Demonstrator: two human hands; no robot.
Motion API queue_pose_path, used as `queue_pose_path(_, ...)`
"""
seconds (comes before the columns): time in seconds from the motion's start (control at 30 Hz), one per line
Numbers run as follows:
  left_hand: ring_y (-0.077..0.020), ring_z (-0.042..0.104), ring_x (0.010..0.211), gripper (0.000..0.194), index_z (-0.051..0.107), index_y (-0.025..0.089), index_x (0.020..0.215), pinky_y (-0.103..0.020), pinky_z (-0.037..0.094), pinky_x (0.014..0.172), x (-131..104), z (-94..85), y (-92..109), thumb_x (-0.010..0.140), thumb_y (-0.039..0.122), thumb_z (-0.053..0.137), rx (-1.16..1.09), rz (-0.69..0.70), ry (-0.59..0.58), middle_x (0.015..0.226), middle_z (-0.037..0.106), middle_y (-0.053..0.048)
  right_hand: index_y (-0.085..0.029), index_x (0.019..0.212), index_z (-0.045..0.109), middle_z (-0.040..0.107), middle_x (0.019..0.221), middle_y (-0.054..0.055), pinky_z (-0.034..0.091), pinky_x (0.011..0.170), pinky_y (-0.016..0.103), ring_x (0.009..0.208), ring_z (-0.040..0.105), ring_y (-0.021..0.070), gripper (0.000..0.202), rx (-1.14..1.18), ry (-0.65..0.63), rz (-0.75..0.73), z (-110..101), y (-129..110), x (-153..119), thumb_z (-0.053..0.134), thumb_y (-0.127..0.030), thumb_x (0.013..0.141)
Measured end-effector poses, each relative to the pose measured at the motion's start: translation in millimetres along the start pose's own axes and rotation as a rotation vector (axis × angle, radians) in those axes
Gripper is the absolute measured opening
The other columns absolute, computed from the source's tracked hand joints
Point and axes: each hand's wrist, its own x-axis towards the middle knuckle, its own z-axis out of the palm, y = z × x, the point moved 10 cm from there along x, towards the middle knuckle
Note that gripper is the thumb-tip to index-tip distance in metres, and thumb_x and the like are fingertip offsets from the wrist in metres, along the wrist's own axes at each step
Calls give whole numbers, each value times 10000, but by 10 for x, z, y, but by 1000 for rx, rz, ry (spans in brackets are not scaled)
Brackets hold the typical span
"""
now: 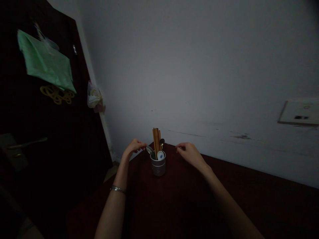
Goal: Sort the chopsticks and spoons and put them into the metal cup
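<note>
A grey metal cup (159, 168) stands on the dark red table, filled with upright wooden chopsticks (156, 141) and several spoons. A white spoon with a blue mark (160, 155) leans at the front of the cup, and a dark round spoon head (162, 141) shows behind it. On the cup's left side, my left hand (135, 146) pinches the tip of a shiny metal spoon (149, 150) that leans outward over the rim. To the right of the cup, apart from it, my right hand (188, 152) is closed in a pinch. What its fingers hold, if anything, is too dark to make out.
The table (159, 205) meets a scuffed pale wall (189, 83) at the back. A dark door (82, 139) with a handle and a hanging green cloth (48, 61) is at left. A plastic bag (94, 96) hangs beside it. A wall socket (299, 113) sits far right.
</note>
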Motion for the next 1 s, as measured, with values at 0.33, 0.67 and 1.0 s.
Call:
queue_pose_path(0.33,-44,314,384,273,616,127,526,-195,217,385,-99,109,163,619,383,631,-94,40,-83,461,514,11,-159,834,691,682,762,74,405,620,243,692,612,169,274,-88,-9,27,0,14,-4,440,-236,756)
queue_pose_path(0.67,-48,331,380,267,622,114,591,-195,242,369,-438,-360,711,639,375,591,-141,190,134,477,495,18,-157,858,695,690,769,75,422,622,235,699,626,164,256,-96,2,74,-86,20,-38,471,-222,752)
queue_pose_path(1.0,-55,390,406,236,623,125,619,-178,276,366,-1038,-808,1288,672,353,605,-309,434,355,486,502,12,-175,1052,631,646,1062,83,461,839,318,940,601,175,307,239,98,-214,-172,-491,-121,542,-295,784)
